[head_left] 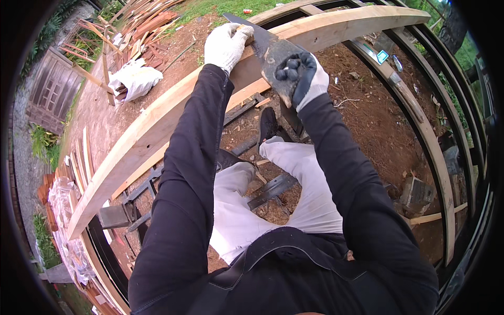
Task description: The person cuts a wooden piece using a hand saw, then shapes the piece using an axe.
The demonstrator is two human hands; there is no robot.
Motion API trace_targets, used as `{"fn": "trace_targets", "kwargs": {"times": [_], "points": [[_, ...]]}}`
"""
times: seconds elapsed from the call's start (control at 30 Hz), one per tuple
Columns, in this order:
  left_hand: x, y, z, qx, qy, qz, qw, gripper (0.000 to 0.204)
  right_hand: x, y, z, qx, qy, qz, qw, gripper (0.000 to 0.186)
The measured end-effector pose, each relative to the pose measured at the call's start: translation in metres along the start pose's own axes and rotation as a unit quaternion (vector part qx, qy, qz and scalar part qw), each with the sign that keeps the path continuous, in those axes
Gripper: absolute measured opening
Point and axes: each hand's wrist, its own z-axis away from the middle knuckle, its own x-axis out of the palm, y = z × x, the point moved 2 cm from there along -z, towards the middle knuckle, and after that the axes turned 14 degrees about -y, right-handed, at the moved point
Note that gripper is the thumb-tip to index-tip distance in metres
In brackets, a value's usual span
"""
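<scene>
My right hand (307, 79), in a white glove with a black palm coating, is closed on the worn handle of a dark handsaw (265, 44). The blade angles up and leftward across a long pale timber beam (134, 128), which looks curved in this lens. My left hand (223, 44), in a white knit glove, is curled at the beam's upper part, right beside the blade; what its fingertips grip is too small or hidden to name. My legs show below the beam, with dark shoes among metal bars (275, 186).
Dark frame rails and timbers (430, 136) arc along the right over bare soil. A concrete-like block (417, 194) lies low right. Scrap wood piles (149, 29), a white sack (134, 79) and plastic-covered boards (65, 210) lie at the left, near a weathered wooden door (47, 89).
</scene>
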Motion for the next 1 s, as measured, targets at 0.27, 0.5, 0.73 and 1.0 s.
{"fn": "trace_targets", "kwargs": {"times": [0.27,0.5,0.73,1.0], "points": [[-0.016,-0.01,0.011,0.002,0.041,-0.002,0.999,0.04,0.006,-0.054,0.16,0.064,0.084,0.077,0.991,0.053],[-0.004,0.0,0.0,0.021,0.008,-0.034,0.999,0.04,0.007,-0.003,-0.012,0.017,0.024,0.048,0.998,0.022],[-0.019,-0.017,0.009,-0.003,0.046,-0.024,0.999,0.043,0.009,-0.062,0.16,0.072,0.067,0.105,0.99,0.052],[-0.002,-0.01,0.008,0.028,0.019,-0.007,0.999,0.043,0.004,-0.012,0.021,0.03,0.037,0.055,0.997,0.02]]}}
